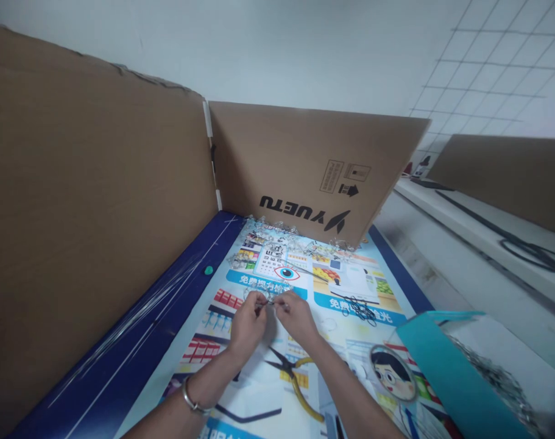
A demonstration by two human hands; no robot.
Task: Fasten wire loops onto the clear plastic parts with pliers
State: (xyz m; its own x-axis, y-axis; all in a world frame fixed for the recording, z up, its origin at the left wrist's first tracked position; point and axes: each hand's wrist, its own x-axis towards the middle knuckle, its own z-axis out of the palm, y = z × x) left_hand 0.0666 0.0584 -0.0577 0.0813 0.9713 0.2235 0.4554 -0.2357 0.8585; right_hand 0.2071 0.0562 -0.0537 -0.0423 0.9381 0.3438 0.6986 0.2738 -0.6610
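My left hand (pixel 248 326) and my right hand (pixel 297 318) meet over the printed sheet, fingertips pinched close together. Between them is a small, thin wire piece (pixel 270 302), mostly hidden by the fingers. Clear, glinting wire-like bits show just behind the fingertips. Below my hands lie pliers (pixel 286 364) with dark pointed jaws, spread apart, and yellow handles; my right forearm passes over part of them. To the right of my right hand rests a tangled bundle of black wire (pixel 360 310).
Silvery wire pieces (pixel 320 247) line the back, below a cardboard panel (pixel 304 164). Another cardboard wall (pixel 94 195) stands left. Long thin wires (pixel 135 320) lie along the blue left edge, near a green lump (pixel 208 270). A teal box (pixel 455 372) at right contains metallic pieces.
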